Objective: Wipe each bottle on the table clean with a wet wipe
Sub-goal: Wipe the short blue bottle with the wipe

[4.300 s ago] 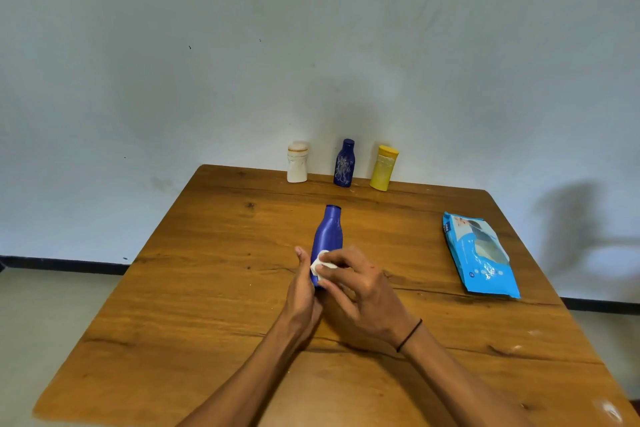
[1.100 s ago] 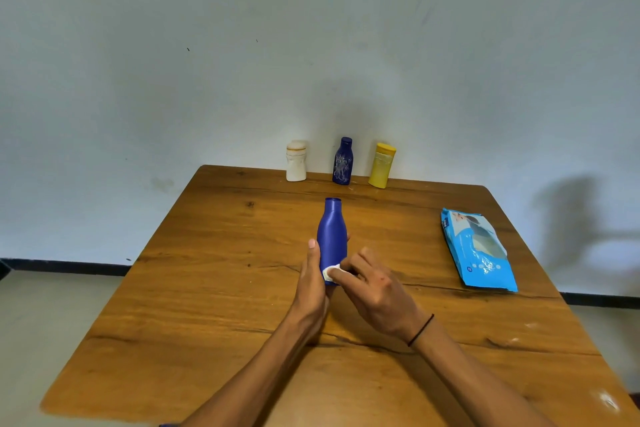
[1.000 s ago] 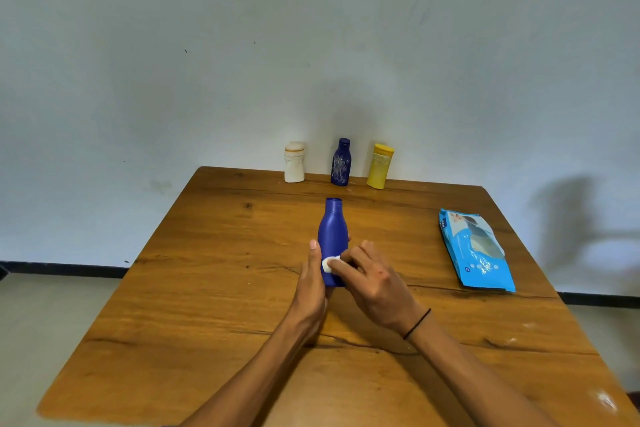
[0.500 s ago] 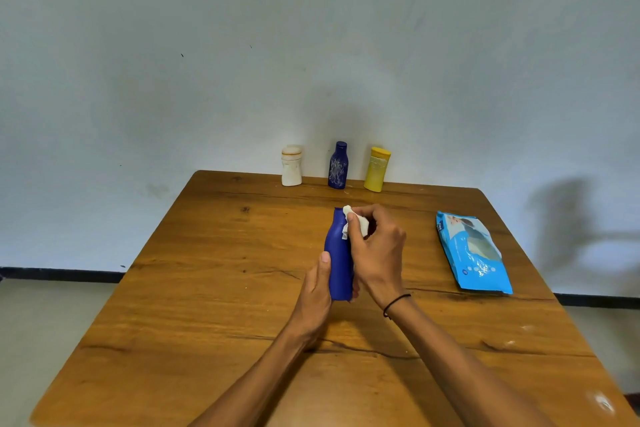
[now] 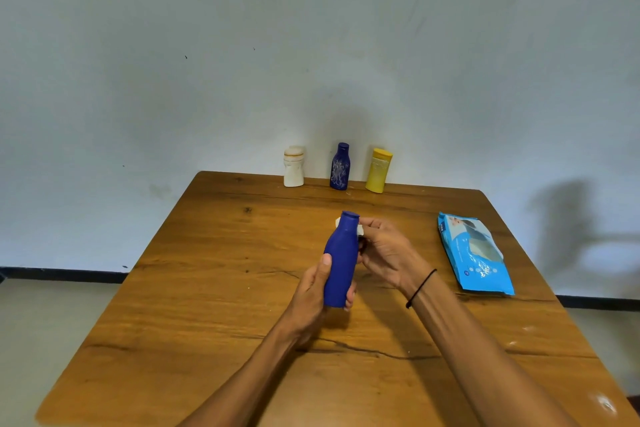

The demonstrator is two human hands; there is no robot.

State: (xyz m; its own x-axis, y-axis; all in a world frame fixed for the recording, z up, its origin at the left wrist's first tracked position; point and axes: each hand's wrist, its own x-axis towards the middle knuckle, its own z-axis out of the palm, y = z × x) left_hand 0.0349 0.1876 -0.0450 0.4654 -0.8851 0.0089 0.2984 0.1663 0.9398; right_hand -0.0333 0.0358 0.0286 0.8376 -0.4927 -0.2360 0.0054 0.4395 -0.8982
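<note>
A plain blue bottle (image 5: 341, 262) is held above the middle of the wooden table (image 5: 214, 288), tilted slightly right. My left hand (image 5: 311, 295) grips its lower half. My right hand (image 5: 384, 253) pinches a small white wet wipe (image 5: 360, 229) against the bottle's neck; most of the wipe is hidden behind the neck and fingers. Along the far edge stand a white bottle (image 5: 294, 166), a dark blue patterned bottle (image 5: 339, 166) and a yellow bottle (image 5: 379, 170).
A light blue pack of wet wipes (image 5: 474, 253) lies flat on the right side of the table. The wall is right behind the three standing bottles. The table's front right corner carries a white smear (image 5: 604, 404).
The blue bottle has been raised off the table and tipped more upright. My right hand with the wipe slid from the bottle's base up to its neck.
</note>
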